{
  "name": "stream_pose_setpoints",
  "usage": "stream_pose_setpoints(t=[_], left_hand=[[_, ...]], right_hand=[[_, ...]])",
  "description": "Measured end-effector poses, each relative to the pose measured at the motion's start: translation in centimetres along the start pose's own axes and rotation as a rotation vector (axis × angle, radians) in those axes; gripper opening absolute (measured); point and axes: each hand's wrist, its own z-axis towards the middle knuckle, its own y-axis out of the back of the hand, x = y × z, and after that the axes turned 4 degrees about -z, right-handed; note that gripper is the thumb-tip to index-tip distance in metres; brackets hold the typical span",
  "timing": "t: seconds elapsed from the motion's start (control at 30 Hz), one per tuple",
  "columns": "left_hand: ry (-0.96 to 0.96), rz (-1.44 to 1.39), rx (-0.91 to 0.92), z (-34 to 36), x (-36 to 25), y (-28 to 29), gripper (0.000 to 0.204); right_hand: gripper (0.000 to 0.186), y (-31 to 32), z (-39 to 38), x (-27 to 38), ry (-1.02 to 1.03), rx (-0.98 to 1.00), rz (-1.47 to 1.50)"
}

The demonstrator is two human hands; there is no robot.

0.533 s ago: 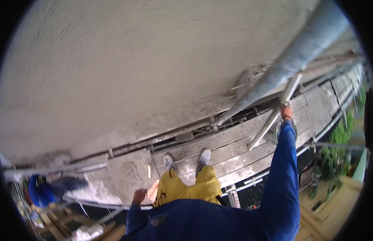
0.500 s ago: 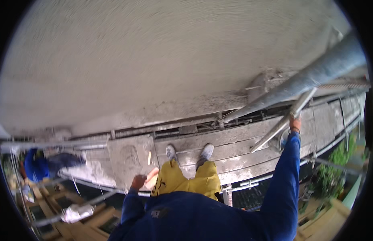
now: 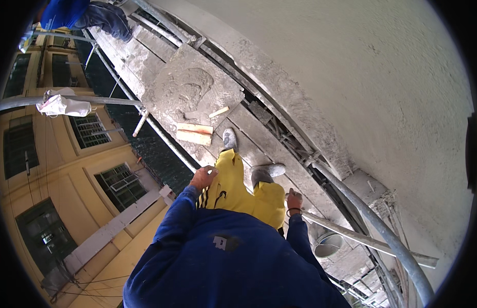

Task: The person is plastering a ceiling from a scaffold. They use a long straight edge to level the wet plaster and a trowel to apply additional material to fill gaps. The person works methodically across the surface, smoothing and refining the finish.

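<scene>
My left hand (image 3: 203, 177) is beside my left thigh, its fingers loosely curled with nothing visible in them. Close to the other thigh, my right hand (image 3: 294, 200) is closed. A long pale straightedge (image 3: 351, 233) runs from behind my right wrist toward the wall. Whether my fingers hold its end is hidden. Ahead of my left boot, a wooden float (image 3: 195, 134) lies on a mortar-covered board (image 3: 161, 100), with a small wooden stick (image 3: 218, 112) near it. A heap of wet mortar (image 3: 189, 84) is spread on the same board.
Scaffold planks (image 3: 256, 131) run diagonally under my boots, beside a plastered wall (image 3: 372, 77). A thick pipe (image 3: 359, 203) slants at the right, near a bucket (image 3: 328, 245). A guard rail (image 3: 164, 138) edges the drop on the left. A co-worker in blue (image 3: 66, 13) is far left.
My view has turned, so the wall now lies on the right. My right hand, outstretched on the straightedge before, has come in close to my thigh. The straightedge's angle has changed.
</scene>
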Motion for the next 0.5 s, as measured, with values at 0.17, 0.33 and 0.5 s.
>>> stream_pose_setpoints(t=[0.17, 0.33, 0.5], left_hand=[[0.179, -0.104, -0.150, 4.3, 13.2, 1.7, 0.046], [0.373, -0.210, -0.205, 7.9, 20.3, 3.3, 0.045], [0.430, -0.319, -0.242, 14.7, 23.5, 0.4, 0.048]], right_hand=[[0.025, 7.8, 7.6, 10.5, 0.401, -0.040, 0.146], [0.029, 5.4, 14.4, 19.2, -0.087, 0.336, 0.617], [0.036, -7.2, 21.8, 28.1, 0.461, 0.460, -0.079]])
